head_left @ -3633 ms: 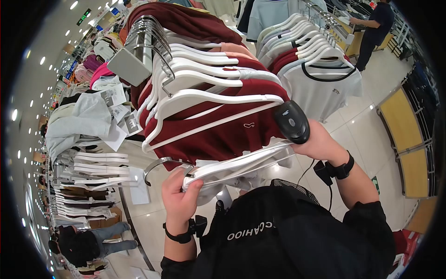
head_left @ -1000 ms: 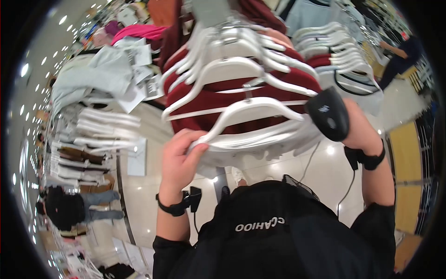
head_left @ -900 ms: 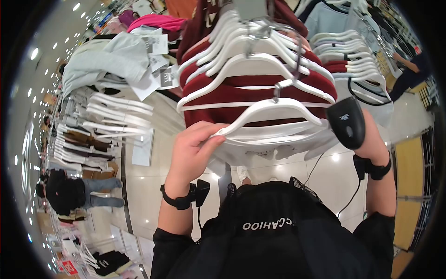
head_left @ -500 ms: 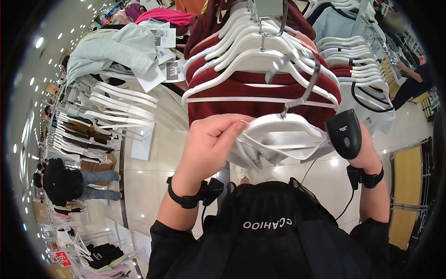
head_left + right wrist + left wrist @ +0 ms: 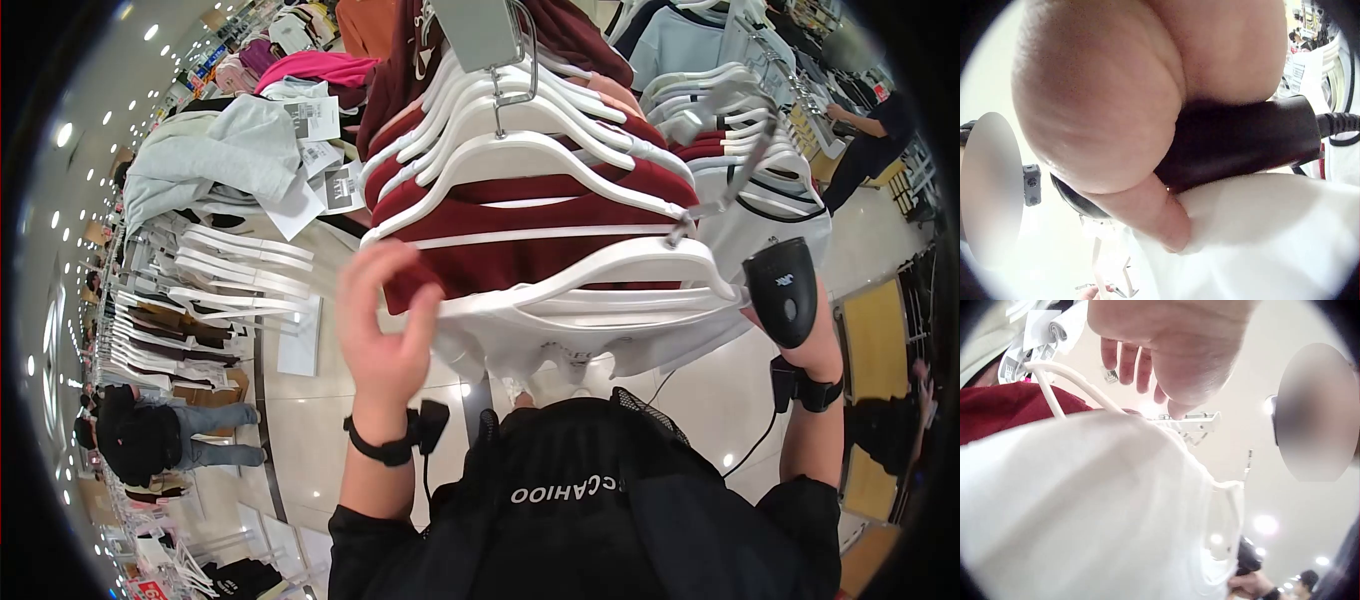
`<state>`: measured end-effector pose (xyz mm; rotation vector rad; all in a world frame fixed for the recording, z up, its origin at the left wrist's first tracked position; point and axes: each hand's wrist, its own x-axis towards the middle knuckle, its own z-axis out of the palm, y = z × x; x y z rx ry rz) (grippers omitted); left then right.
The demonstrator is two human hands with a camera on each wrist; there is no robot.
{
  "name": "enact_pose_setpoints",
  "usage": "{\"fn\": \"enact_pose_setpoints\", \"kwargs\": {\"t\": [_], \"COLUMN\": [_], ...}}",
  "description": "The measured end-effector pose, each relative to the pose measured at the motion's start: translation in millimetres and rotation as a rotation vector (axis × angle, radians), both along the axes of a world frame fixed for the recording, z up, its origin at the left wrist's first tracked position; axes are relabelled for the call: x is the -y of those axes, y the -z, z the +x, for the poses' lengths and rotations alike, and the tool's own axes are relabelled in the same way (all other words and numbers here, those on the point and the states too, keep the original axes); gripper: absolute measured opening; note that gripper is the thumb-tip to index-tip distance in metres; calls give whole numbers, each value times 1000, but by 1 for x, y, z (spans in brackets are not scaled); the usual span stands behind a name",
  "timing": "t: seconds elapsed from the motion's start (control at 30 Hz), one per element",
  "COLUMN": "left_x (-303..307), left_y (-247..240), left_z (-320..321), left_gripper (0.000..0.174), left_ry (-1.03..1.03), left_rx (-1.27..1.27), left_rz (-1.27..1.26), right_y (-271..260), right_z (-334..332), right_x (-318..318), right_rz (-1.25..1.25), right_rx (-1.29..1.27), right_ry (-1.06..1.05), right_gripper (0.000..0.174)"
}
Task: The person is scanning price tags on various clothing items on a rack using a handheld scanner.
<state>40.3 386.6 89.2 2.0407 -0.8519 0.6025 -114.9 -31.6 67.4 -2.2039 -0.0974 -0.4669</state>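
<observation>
My left hand [image 5: 385,325] is raised at the left end of a white T-shirt [image 5: 600,345], its fingers loosely bent with nothing between them. In the left wrist view those fingers [image 5: 1127,362] hang above the shirt's white cloth [image 5: 1097,500]. The shirt is on a white hanger [image 5: 620,268], which tilts up to the right with its metal hook [image 5: 745,175] standing free. My right hand [image 5: 800,330] grips a black barcode scanner [image 5: 780,292]. In the right wrist view its thumb [image 5: 1169,225] presses on the white cloth at the shirt's right shoulder.
Just ahead, a rack holds dark red tops [image 5: 540,255] on white hangers [image 5: 500,150]. Another rack of light tops [image 5: 760,240] stands at right. Grey clothes with paper tags [image 5: 210,160] lie at left, above bare hangers [image 5: 245,260]. Other people [image 5: 170,430] stand farther off.
Half a second ago my left hand pinched the shirt by the hanger; now it has let go and moved left. The hanger and hook have shifted right, and the shirt hangs spread wider.
</observation>
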Motion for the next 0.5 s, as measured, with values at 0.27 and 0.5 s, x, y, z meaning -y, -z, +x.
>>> {"fn": "enact_pose_setpoints", "kwargs": {"t": [0.27,0.5], "left_x": [28,21], "left_y": [15,-1], "left_z": [51,61], "left_gripper": [27,21], "left_ry": [-209,-220], "left_rx": [106,96], "left_rz": [-76,-51], "right_y": [-6,-25], "right_z": [-47,-74], "right_x": [28,42], "right_rz": [-72,-97], "right_rx": [-136,-262], "right_ry": [204,224], "right_gripper": [41,25]}}
